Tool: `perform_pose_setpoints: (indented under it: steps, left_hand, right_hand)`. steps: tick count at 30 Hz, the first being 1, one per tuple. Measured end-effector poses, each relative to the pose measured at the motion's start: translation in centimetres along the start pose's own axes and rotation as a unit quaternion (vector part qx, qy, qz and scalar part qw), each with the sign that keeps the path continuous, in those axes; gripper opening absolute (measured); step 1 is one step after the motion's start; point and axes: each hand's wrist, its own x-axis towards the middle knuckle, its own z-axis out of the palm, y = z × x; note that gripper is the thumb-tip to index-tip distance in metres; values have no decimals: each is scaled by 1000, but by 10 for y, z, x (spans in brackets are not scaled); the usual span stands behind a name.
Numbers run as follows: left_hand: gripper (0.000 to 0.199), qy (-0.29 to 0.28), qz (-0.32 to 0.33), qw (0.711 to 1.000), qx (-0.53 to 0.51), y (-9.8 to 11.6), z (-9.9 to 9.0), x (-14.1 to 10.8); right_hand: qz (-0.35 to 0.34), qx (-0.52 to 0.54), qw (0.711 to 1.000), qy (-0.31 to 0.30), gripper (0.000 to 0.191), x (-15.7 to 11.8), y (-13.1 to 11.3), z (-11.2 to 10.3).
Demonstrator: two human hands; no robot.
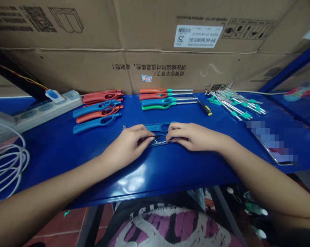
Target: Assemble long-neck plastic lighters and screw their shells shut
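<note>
Two blue lighter casing halves lie open on the blue table in front of me, a rear half and a front one partly hidden under my fingers. Thin white wires loop across the front half. My left hand is closed in a pinch at its left part, on a small black part joined to the wires. At the right end of the casing, my right hand is closed with bent fingers; whatever it grips is hidden.
Red and blue lighter casings lie behind on the left. Lighters with metal tubes, a screwdriver and a heap of metal tubes with green parts line the back. A phone lies right; a power strip left.
</note>
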Motion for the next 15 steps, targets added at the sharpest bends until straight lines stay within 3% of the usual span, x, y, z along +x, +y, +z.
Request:
perform_pose_setpoints:
  steps: [15]
  left_hand:
    - [23, 20, -8, 999, -29, -4, 7, 0]
  right_hand:
    - [-6, -30, 1000, -3, 11, 4, -6, 8]
